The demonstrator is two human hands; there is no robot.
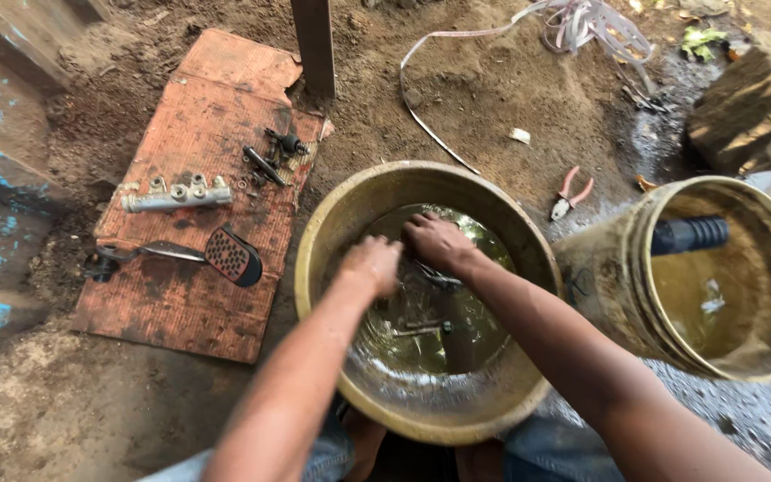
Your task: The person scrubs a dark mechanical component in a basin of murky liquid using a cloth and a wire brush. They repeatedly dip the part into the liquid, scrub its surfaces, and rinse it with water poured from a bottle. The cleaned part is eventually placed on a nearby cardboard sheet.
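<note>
Both hands dip into the liquid of the yellowish basin point(332, 223), the left hand point(373, 262) curled shut and the right hand point(437, 243) closed around a small metal part point(436, 278), while 1 valve body point(177, 195) and pedal point(225, 255) lie apart on cardboard point(189, 303), off the dirt.

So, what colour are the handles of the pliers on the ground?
Pink, seen in the head view: the small pliers.

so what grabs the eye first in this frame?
Both hands, the left hand and right hand, are down inside a grimy yellowish bucket at centre, working on small metal parts lying in shiny liquid. To the left, a stained sheet of cardboard on the dirt holds a silver metal cylinder block and a pedal with a red-dotted pad. A second bucket tilts at right, red-handled pliers beside it.
</note>
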